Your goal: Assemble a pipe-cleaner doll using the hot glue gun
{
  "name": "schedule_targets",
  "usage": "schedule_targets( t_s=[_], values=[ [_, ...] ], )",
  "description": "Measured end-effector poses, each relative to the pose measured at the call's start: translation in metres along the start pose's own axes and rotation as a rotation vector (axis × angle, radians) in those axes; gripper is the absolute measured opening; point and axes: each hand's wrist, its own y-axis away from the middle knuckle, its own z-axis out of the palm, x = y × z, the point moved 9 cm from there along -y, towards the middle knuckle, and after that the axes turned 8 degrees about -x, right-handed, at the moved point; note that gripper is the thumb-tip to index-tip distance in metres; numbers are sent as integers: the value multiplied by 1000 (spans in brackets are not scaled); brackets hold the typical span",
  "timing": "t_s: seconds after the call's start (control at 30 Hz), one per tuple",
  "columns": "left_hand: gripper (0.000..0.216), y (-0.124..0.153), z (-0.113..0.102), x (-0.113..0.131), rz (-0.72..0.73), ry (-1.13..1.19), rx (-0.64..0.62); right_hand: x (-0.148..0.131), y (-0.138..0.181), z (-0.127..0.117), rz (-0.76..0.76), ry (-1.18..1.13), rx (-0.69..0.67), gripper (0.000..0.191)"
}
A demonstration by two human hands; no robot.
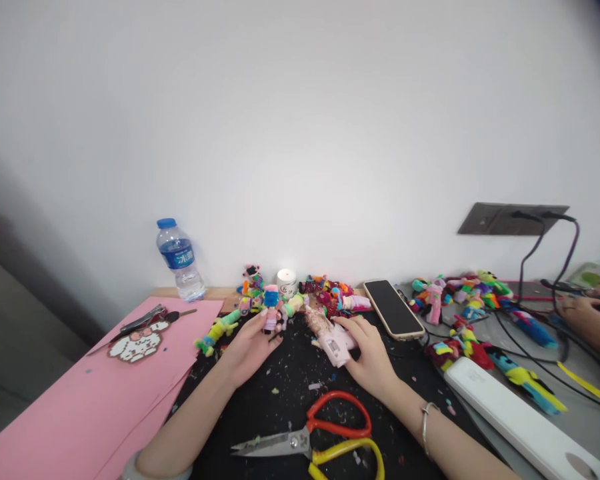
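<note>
My left hand (pixel 253 348) holds a small fuzzy doll (pixel 271 310) upright between thumb and fingers. It has a blue top and a pink and lilac body. My right hand (pixel 367 350) is closed on a pale pink handheld device (pixel 336 347) with a patterned front end; I cannot make out its exact kind. Left of my left hand lies a yellow-green fuzzy figure (pixel 219 331). Scissors (pixel 295 441) with one red and one yellow handle lie on the black mat (pixel 260 400), nearer to me, blades pointing left.
Pink sheets (pixel 80 413) at left bear a cartoon cutout (pixel 137 343) and a utility-type tool (pixel 143 320). A water bottle (pixel 180 260), white cup (pixel 287 283) and phone (pixel 394 308) stand or lie by the wall. Fuzzy figures (pixel 470 293), cables (pixel 527 260), a white case (pixel 520 420) and another person's hand (pixel 593 327) are right.
</note>
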Motion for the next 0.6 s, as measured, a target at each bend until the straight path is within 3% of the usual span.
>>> schedule_targets(
  t_s=[0.13, 0.23, 0.6],
  values=[
    [16, 1, -6, 9, 128, -168, 107, 3, 1, -1, 15, -7, 19, 57],
    [26, 2, -2, 12, 179, -278, 121, 4, 1, 0, 16, -4, 14, 59],
    [23, 1, -10, 9, 155, -196, 142, -2, 0, 4, -24, -16, -42, 57]
  ],
)
